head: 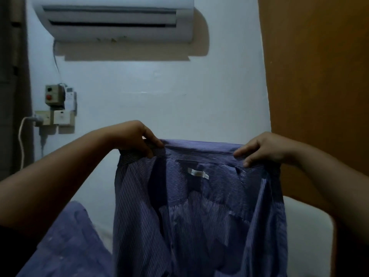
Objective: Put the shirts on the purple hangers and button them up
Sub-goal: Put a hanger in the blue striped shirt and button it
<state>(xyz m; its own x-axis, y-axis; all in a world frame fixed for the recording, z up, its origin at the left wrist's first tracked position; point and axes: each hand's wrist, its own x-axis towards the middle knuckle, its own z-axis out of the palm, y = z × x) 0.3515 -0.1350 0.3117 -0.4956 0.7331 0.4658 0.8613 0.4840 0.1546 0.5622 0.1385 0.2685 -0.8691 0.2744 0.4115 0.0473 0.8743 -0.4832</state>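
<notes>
1. While the striped shirt hangs in mid-air in front of the person, both hands have it by the collar, and here's the picture: the collar runs level, side to side, stretched between the two grips.
2. The left hand pinches the collar's left end, fingers curled over the fold, knuckles up, forearm reaching in from the lower left.
3. The right hand matches it at the right end, fingers curled down over the cloth, forearm coming in from the right edge.
4. The shirt's body drops straight down from that line, front open toward the person, the white neck label showing just below the collar's middle. So the long axis hangs vertical, the shoulder line horizontal.
5. That is the relation that counts: a hanger would have to slide in along the shoulder line, under the collar, and no purple hanger is in view here. Neither hand looks nearer to one; both are occupied.
6. Likely step: squaring the shirt up before hanging. Buttons are not yet done.
7. Below, a second blue garment lies at the lower left of a pale surface; an air conditioner sits on the wall above.
</notes>
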